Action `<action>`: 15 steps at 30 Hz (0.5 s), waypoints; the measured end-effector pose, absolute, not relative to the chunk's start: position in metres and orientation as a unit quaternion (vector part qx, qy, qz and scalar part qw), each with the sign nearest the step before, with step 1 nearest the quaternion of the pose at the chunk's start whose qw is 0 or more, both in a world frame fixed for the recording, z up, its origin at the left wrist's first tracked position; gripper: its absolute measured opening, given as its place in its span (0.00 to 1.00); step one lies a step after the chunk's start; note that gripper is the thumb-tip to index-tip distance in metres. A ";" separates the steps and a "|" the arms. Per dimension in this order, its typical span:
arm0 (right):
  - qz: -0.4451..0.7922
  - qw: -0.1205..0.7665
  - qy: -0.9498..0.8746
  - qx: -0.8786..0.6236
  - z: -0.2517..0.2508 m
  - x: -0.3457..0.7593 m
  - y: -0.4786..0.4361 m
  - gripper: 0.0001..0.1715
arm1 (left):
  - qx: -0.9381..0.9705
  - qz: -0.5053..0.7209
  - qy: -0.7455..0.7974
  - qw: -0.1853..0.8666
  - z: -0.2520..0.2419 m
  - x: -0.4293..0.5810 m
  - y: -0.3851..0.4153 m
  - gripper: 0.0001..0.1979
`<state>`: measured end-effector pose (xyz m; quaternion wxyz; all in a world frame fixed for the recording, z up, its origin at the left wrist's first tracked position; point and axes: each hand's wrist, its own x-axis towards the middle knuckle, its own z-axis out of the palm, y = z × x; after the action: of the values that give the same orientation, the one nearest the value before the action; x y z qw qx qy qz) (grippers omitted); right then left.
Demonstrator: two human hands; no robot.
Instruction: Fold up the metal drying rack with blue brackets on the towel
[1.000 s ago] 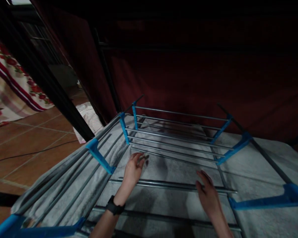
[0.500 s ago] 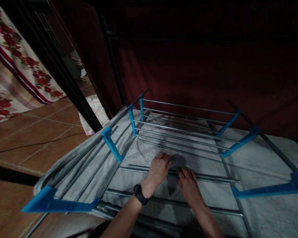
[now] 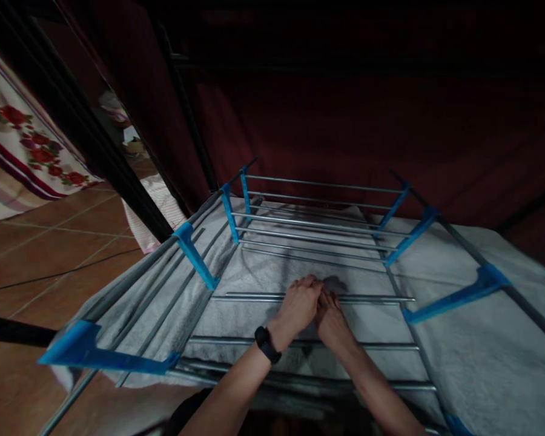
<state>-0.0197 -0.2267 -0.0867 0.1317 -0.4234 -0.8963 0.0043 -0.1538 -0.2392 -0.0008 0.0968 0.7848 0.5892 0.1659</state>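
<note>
Two thin grey metal rods (image 3: 372, 299) run side by side across the middle of a metal rack with blue plastic brackets (image 3: 195, 260). My left hand (image 3: 300, 306), with a black band (image 3: 267, 345) on its wrist, is closed over the rods from above. Right beside it, my right hand (image 3: 330, 318) is curled on the same rods, and the fingers of the two hands touch. The fingertips and what lies under them are partly hidden. Nearer to me, another rod (image 3: 363, 346) crosses the rack below my wrists.
The rack lies on a grey blanket (image 3: 472, 357) on a bed. More cross rods (image 3: 318, 224) fill its far end. Dark red curtains (image 3: 300, 121) hang behind. Black bed posts (image 3: 86, 121), a tiled floor (image 3: 63, 254) and a floral cloth (image 3: 40, 145) are at left.
My right hand has moved left along the rods and now meets my left hand. The view has shifted slightly, so the rack appears further left and up.
</note>
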 end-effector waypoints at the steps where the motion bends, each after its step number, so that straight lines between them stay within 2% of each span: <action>1: 0.011 0.130 -0.900 -0.417 -0.085 -0.021 -0.229 0.31 | 0.783 0.170 0.590 0.096 -0.003 -0.154 -0.240 0.18; 5: 0.035 0.123 -0.899 -0.420 -0.074 -0.021 -0.234 0.33 | 0.767 0.184 0.605 0.108 -0.019 -0.166 -0.247 0.21; 8: 0.053 0.130 -0.884 -0.445 -0.064 -0.019 -0.234 0.31 | 0.737 0.176 0.641 0.118 -0.034 -0.182 -0.254 0.24; 11: 0.069 0.128 -0.869 -0.472 -0.055 -0.018 -0.233 0.27 | 0.716 0.158 0.673 0.104 -0.044 -0.190 -0.256 0.21; 15: 0.079 0.110 -0.867 -0.479 -0.049 -0.019 -0.231 0.24 | 0.758 0.092 0.642 0.067 -0.048 -0.184 -0.250 0.19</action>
<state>-0.0190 -0.2313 -0.0489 0.1101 -0.4793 -0.8672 0.0787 -0.1839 -0.2501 -0.0485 0.0668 0.7584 0.6418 0.0924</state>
